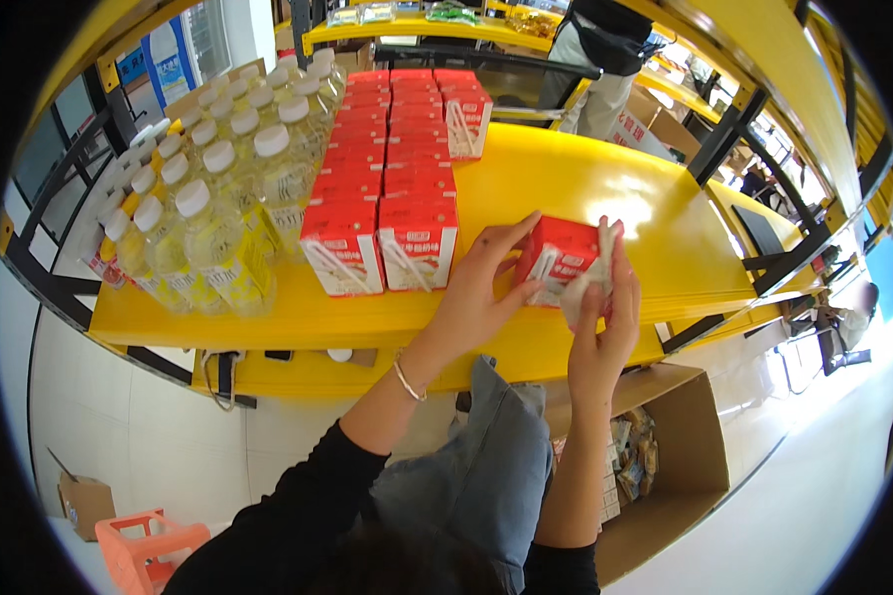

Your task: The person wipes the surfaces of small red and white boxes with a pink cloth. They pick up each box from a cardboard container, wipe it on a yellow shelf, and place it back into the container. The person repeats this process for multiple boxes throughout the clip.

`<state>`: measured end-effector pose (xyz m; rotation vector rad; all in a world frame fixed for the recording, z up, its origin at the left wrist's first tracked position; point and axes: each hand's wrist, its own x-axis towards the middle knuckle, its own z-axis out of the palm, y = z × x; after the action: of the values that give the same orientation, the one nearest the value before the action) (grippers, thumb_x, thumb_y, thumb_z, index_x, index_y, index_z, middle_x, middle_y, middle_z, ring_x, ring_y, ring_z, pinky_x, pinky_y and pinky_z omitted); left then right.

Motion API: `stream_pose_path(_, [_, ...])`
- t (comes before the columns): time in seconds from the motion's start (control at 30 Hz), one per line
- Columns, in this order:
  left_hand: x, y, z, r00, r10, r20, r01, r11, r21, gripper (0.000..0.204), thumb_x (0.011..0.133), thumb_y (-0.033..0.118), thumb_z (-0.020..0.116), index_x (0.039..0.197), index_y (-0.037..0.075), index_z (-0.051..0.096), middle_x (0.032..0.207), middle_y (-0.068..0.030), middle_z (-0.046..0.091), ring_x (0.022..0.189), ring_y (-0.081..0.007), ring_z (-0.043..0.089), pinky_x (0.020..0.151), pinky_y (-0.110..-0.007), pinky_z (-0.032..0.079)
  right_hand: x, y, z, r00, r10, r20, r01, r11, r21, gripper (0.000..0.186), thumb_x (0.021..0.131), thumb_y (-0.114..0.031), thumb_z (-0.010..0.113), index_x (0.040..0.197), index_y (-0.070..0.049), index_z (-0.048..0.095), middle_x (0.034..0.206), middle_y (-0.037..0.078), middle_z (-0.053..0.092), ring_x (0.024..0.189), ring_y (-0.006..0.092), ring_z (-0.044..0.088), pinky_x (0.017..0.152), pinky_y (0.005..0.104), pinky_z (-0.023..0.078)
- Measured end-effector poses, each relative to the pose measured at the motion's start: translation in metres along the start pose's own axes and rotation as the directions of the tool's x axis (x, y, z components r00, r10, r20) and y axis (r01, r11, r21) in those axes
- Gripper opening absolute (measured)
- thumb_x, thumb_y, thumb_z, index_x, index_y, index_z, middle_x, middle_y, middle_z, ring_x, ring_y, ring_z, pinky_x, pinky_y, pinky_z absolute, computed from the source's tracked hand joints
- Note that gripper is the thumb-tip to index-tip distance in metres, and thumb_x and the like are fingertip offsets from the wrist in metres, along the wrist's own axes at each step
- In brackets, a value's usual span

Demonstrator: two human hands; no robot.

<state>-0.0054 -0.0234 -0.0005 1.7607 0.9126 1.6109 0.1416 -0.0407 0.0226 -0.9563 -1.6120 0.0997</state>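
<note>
A small red-and-white drink carton (558, 243) is between my hands at the front of the yellow shelf (685, 238). My left hand (481, 293) grips its left side. My right hand (605, 327) is closed on a crumpled white cloth or wipe (577, 297) pressed against the carton’s right side. To the left, rows of similar red cartons (417, 238) with straws attached stand packed together, beside several clear bottles (223, 268) with white caps and yellow labels.
A large cardboard box (690, 446) with packets inside sits below at right. A pink stool (144, 545) and a smaller box (84, 501) are at lower left. One person (595, 50) stands behind the shelving; another (843, 322) sits at far right.
</note>
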Motion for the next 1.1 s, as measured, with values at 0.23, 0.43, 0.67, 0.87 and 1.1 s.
stream_pose_path(0.23, [-0.001, -0.003, -0.001, 1.000, -0.006, 0.030, 0.006, 1.000, -0.012, 0.067, 0.081, 0.001, 0.064, 0.141, 0.011, 0.035, 0.123, -0.0102, 0.043, 0.117, -0.0207, 0.048, 0.099, -0.033, 0.043, -0.043, 0.017, 0.005, 0.949, 0.212, 0.232, -0.131, 0.937, -0.324, 0.050, 0.086, -0.003, 0.052, 0.133, 0.002, 0.038, 0.123, 0.022, 0.045, 0.113, 0.0397, 0.044, 0.093, 0.0435, 0.039])
stream_pose_path(0.43, [-0.003, -0.004, 0.000, 1.000, 0.013, -0.009, -0.013, 0.998, 0.066, 0.062, 0.081, 0.004, 0.065, 0.137, 0.011, 0.039, 0.120, -0.0112, 0.044, 0.116, -0.0210, 0.047, 0.096, -0.033, 0.045, -0.029, -0.001, -0.023, 0.886, 0.280, 0.370, -0.064, 0.863, -0.501, 0.046, 0.078, 0.004, 0.052, 0.123, -0.001, 0.050, 0.114, 0.017, 0.053, 0.105, 0.0363, 0.051, 0.089, 0.0433, 0.044])
stream_pose_path(0.67, [-0.001, 0.001, -0.001, 0.998, 0.050, -0.037, -0.045, 0.991, 0.127, 0.057, 0.080, 0.006, 0.065, 0.133, 0.010, 0.043, 0.112, -0.0104, 0.047, 0.103, -0.0209, 0.052, 0.090, -0.034, 0.047, 0.024, 0.014, -0.018, 0.990, -0.043, -0.133, 0.036, 0.998, -0.056, 0.042, 0.086, 0.006, 0.041, 0.124, -0.006, 0.052, 0.110, 0.011, 0.055, 0.091, 0.0182, 0.054, 0.079, 0.0276, 0.043])
stream_pose_path(0.87, [0.000, -0.005, 0.000, 0.997, 0.077, -0.005, -0.076, 0.992, 0.096, 0.063, 0.078, 0.008, 0.069, 0.134, 0.007, 0.041, 0.120, -0.0121, 0.046, 0.109, -0.0224, 0.051, 0.093, -0.035, 0.045, 0.041, 0.020, -0.016, 0.955, 0.084, 0.285, -0.143, 0.971, 0.193, 0.037, 0.088, 0.005, 0.038, 0.121, -0.003, 0.053, 0.110, 0.010, 0.057, 0.090, 0.0157, 0.054, 0.078, 0.0255, 0.044])
stream_pose_path(1.1, [-0.001, -0.008, 0.005, 0.993, 0.060, 0.105, -0.074, 0.988, 0.137, 0.087, 0.073, 0.021, 0.075, 0.142, 0.003, 0.025, 0.137, -0.0172, 0.040, 0.126, -0.0290, 0.042, 0.101, -0.040, 0.040, 0.009, 0.003, -0.023, 0.890, 0.387, 0.242, -0.413, 0.908, 0.069, 0.033, 0.089, -0.001, 0.043, 0.120, -0.001, 0.052, 0.097, 0.014, 0.060, 0.082, 0.0157, 0.056, 0.073, 0.0266, 0.045])
